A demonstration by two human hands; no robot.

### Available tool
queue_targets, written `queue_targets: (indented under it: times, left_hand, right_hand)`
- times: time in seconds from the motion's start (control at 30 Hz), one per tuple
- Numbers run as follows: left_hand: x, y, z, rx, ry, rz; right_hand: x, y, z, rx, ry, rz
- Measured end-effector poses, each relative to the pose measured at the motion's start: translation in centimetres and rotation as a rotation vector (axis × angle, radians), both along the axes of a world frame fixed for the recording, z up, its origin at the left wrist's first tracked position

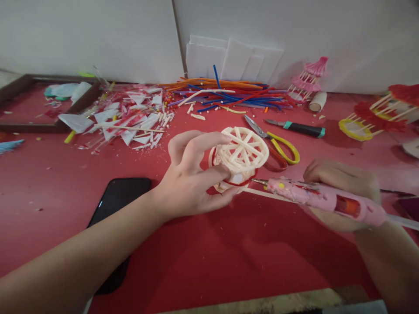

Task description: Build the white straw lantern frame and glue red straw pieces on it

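Observation:
My left hand (193, 174) grips a small round craft model (244, 150) between thumb and fingers. Its top is a cream wheel with spokes, and a red band shows lower down. In my right hand (343, 179) is a pink hot glue gun (301, 192), with a clear glue stick coming out of its back end. The metal nozzle points left, at or very near the model's lower edge; contact is hard to tell. A thin cream strip (268, 195) runs from the model toward the right, passing under the glue gun. My right fingers are partly hidden behind the gun.
Scissors (275, 141) and a craft knife (304, 129) lie behind the model. Coloured pipe cleaners (229, 93) and scraps (131, 115) spread along the back. A black phone (126, 196) is by my left forearm. Small pagoda-like models (309, 80) stand at the right, a brown frame (29, 127) at the left.

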State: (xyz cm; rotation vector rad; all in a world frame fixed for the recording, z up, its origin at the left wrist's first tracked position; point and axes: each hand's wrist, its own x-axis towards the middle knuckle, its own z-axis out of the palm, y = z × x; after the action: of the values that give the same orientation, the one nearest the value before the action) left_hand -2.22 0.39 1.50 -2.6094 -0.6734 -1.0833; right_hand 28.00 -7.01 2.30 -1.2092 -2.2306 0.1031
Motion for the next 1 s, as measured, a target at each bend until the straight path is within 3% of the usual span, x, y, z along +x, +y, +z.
queue_targets:
  times: [0.37, 1.0]
  left_hand:
    - [0.03, 0.06, -0.24, -0.018, -0.013, 0.007]
    - [-0.1, 0.05, -0.1, -0.016, 0.01, 0.002]
  right_hand:
    - [0.54, 0.22, 0.18, 0.081, -0.023, 0.028]
    - [0.64, 0.49, -0.32, 0.114, -0.02, -0.058]
